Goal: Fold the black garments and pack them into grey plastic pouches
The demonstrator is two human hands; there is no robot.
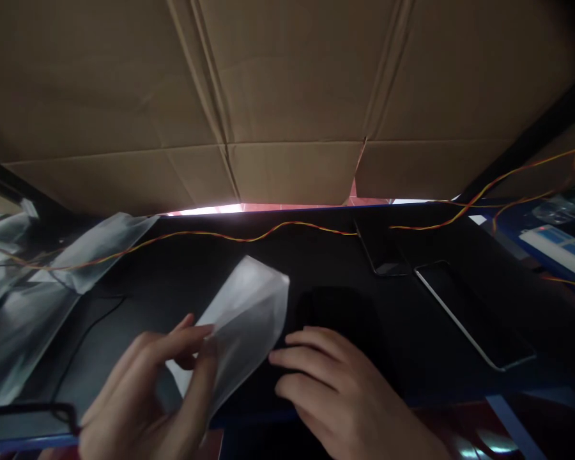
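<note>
A translucent white plastic sleeve is held at its left edge between the thumb and fingers of my left hand. It tilts up over the black table surface. Just right of the sleeve is my right hand, palm down, its fingers slightly bent and a little apart, the fingertips close to the sleeve's right edge. Nothing shows in that hand. Two dark phones lie to the right: one farther back, and a larger one with a silver edge nearer.
More clear sleeves lie at the left, near a thin black cable. A twisted red-yellow wire crosses the table. Cardboard stands behind. A white and blue box sits at the far right.
</note>
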